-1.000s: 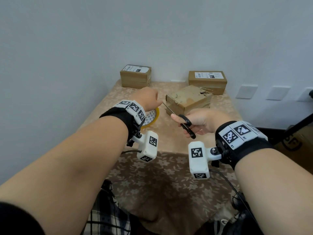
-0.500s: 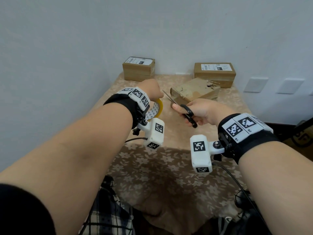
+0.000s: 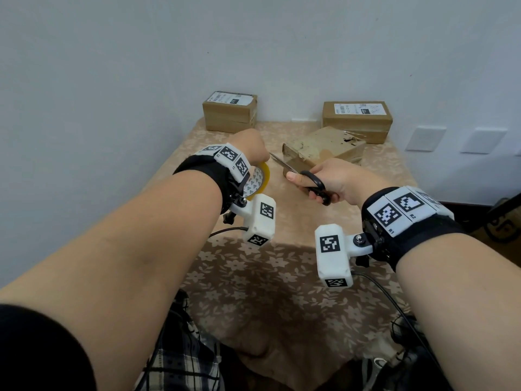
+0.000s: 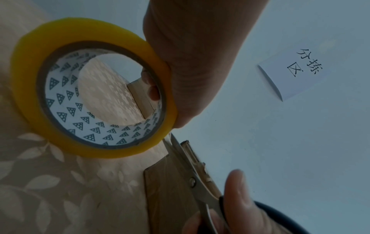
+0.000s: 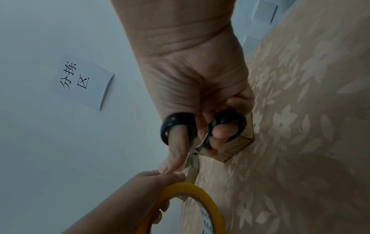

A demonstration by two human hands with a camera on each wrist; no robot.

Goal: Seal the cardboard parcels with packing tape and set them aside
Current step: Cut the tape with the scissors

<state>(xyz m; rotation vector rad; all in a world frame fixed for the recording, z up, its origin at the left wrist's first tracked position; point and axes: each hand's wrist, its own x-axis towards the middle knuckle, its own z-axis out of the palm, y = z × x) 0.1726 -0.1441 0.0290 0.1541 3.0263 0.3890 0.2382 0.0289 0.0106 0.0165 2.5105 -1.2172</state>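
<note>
My left hand (image 3: 252, 149) grips a yellow roll of packing tape (image 3: 260, 180) above the table, fingers curled through its core (image 4: 154, 93). My right hand (image 3: 327, 179) holds black-handled scissors (image 3: 314, 183), thumb and fingers in the loops (image 5: 202, 126). The blades (image 3: 282, 163) point left, with their tips right beside my left hand. A worn cardboard parcel (image 3: 324, 146) with old tape on top lies just behind the scissors. Two labelled parcels stand at the back, one left (image 3: 229, 111) and one right (image 3: 356, 119).
The table (image 3: 282, 277) has a beige floral cloth and stands against a white wall. A paper sign with black characters (image 4: 300, 69) hangs on the wall. White wall plates (image 3: 425, 138) are to the right. Cables hang at the table's front right.
Both hands with tape and scissors have stayed close together, the blades pointing at my left hand. The view has shifted slightly; parcels have not moved.
</note>
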